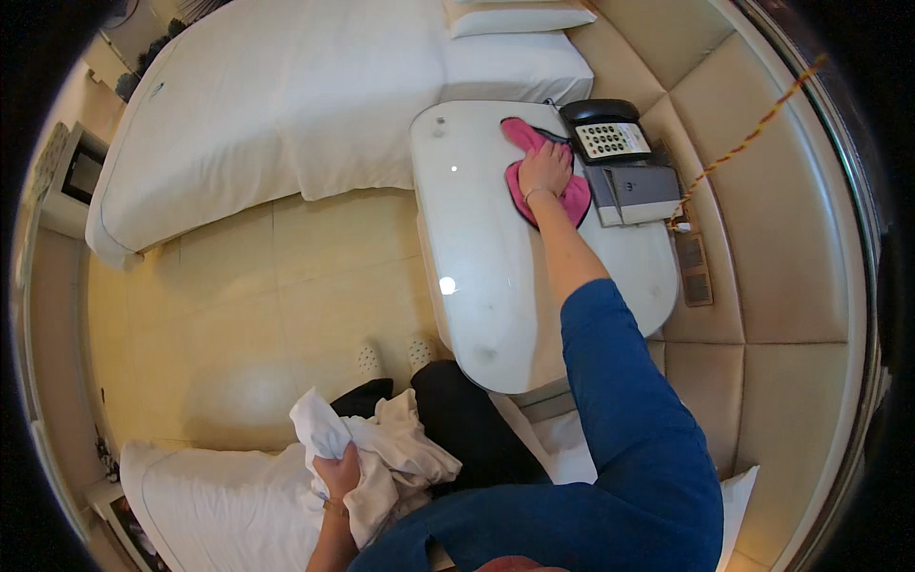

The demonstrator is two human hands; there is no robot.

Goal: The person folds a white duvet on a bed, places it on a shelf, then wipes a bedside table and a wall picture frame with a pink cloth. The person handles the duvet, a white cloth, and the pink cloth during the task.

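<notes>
My right hand (548,170) reaches out over the white glass-topped bedside table (477,219). It presses on a pink cleaning cloth (576,200) with a dark edge, its fingers bent over the bunched fabric. The cloth lies crumpled beside the telephone and a grey box. Close to my lap, my left hand (337,471) is closed around a loose bundle of white cloth (400,443). Folds of that bundle hide part of the fingers and hang over my leg.
A black desk telephone (607,130) and a grey-and-white box (637,194) stand by the padded headboard wall (777,248). One white bed (257,95) lies beyond the table, another (210,496) behind me. A red-yellow cord (753,138) hangs at right. Tiled floor (257,286) separates the beds.
</notes>
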